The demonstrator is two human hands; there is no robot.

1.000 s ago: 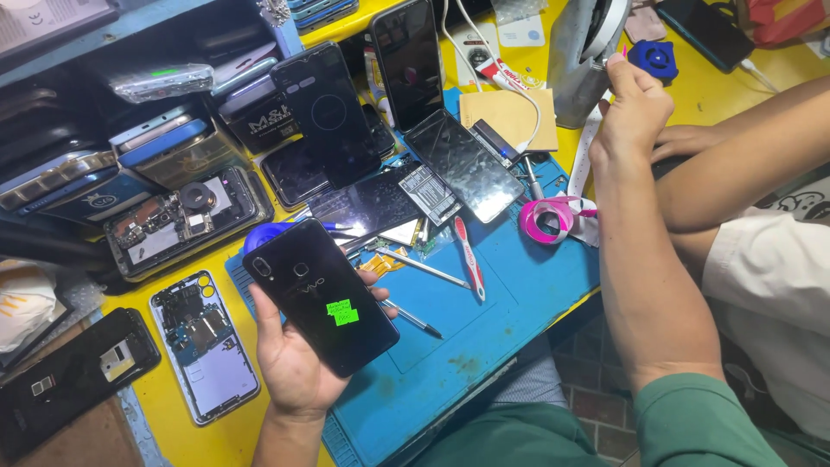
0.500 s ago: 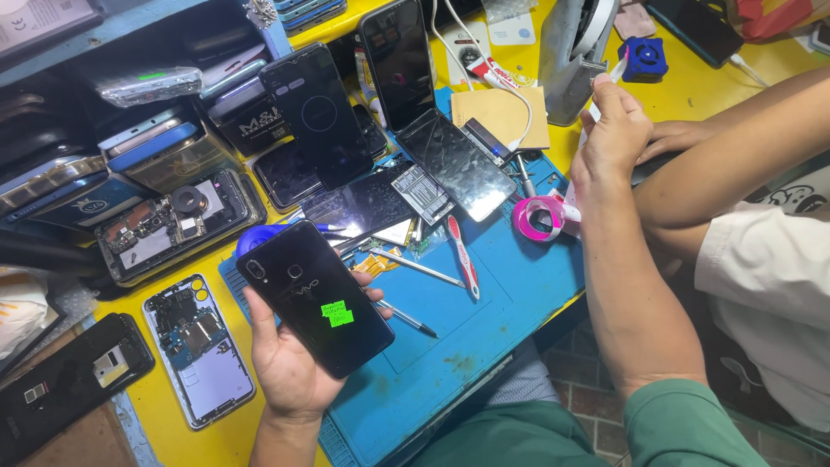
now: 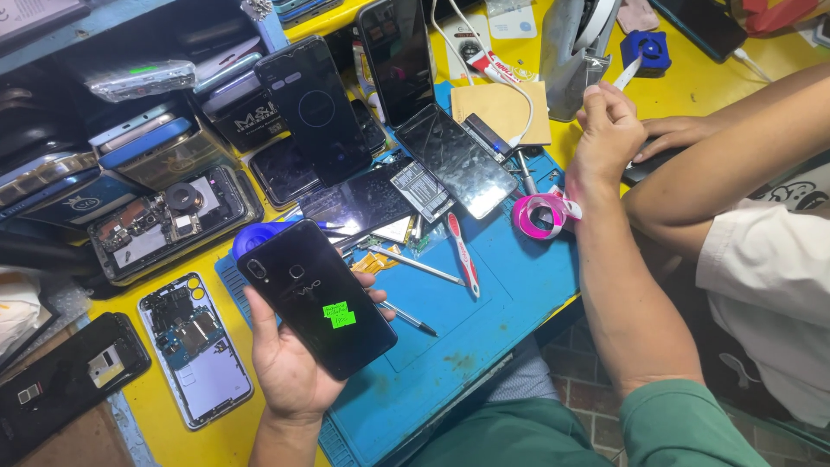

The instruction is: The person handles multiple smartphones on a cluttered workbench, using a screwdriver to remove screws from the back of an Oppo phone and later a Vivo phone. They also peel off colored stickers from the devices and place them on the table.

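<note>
Head view: my left hand (image 3: 290,363) cradles the black phone (image 3: 316,298) above the blue mat (image 3: 484,329), fingers curled round its edges. Glossy, slippery, probably fragile; edges hold best. Right hand (image 3: 605,130) pinches a white strip (image 3: 628,73).

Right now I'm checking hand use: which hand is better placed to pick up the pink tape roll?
Probably the right hand: it hovers free near the pink tape roll, while the left hand holds the black phone.

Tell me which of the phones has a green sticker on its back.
The black phone held in the left hand; the other phones lie on the bench without one.
</note>
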